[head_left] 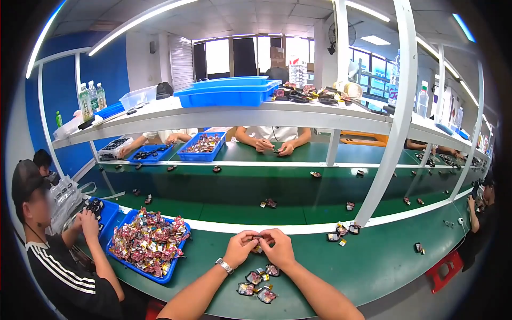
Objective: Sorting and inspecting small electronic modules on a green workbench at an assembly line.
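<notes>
Both my hands meet over the green table, fingertips closed around one small dark-edged part [258, 247] with a bit of yellow and silver on it. My left hand [241, 250], with a metal-band watch on its wrist, pinches the part from the left. My right hand [279, 248] grips it from the right, and the fingers hide most of it. Just below my hands lie several small black-framed pieces [246, 289] with pink and yellow bits. A blue tray [169, 276] heaped with small pink, silver and yellow parts stands left of my left forearm.
A co-worker [58, 256] sits at the left, hands over another blue bin [110, 214]. More small parts [341, 231] lie right of my hands and along the green conveyor belt [234, 186]. A white post [392, 138] and overhead shelf [229, 116] rise ahead. People work opposite.
</notes>
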Demonstrator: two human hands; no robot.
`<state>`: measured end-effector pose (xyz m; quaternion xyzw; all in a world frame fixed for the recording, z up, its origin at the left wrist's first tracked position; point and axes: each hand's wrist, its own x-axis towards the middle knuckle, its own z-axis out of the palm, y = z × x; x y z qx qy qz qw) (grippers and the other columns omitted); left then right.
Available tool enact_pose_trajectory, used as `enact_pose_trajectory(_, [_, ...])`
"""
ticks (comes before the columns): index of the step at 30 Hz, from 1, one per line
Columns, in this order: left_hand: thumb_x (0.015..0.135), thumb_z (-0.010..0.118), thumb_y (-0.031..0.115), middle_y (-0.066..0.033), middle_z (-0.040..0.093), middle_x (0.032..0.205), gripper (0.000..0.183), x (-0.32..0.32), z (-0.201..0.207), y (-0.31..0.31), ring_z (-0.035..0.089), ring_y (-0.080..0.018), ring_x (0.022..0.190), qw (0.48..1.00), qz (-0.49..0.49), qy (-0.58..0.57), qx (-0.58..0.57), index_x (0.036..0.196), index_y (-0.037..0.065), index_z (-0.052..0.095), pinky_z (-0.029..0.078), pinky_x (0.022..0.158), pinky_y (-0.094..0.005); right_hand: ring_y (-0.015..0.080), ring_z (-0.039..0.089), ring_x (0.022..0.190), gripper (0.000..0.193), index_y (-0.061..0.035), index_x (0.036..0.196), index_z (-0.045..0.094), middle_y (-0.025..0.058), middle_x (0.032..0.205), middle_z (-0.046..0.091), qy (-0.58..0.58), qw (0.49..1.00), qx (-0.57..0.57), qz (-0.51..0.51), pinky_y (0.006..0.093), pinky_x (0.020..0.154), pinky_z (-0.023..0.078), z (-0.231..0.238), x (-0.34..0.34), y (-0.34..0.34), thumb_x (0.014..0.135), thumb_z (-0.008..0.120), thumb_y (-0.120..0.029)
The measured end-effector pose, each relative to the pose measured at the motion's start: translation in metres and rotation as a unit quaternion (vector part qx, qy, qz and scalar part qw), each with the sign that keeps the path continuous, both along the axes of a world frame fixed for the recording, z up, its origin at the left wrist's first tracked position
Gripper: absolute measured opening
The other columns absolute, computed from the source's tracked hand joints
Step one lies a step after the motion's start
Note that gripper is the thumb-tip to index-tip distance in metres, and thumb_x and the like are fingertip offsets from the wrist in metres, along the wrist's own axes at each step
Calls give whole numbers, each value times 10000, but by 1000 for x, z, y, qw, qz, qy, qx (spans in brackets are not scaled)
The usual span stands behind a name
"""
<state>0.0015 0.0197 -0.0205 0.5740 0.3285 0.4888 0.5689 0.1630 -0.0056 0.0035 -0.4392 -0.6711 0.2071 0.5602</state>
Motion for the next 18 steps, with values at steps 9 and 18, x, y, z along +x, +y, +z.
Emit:
enact_pose_trajectory(9, [909, 595, 14, -91, 672, 1056, 222, -1, -1, -1, 640, -120, 885, 1000, 6, 5, -2, 1130, -7, 591, 534, 709, -248, 172, 681, 775, 177, 3, 987, 672, 123, 913, 676, 6, 999, -39, 16, 272, 690, 551, 3, 0, -4, 819, 696, -49])
enact_pose_trajectory(18, [915, 584, 22, -109, 668, 1066, 252, -1, 3, -1, 644, -142, 900, 1000, -3, 20, 7, 1166, -2, 568, 548, 712, -265, 152, 679, 765, 161, -5, 965, 677, 105, 891, 688, 13, 998, -54, 11, 267, 678, 543, 1, 1, 1, 822, 707, -71])
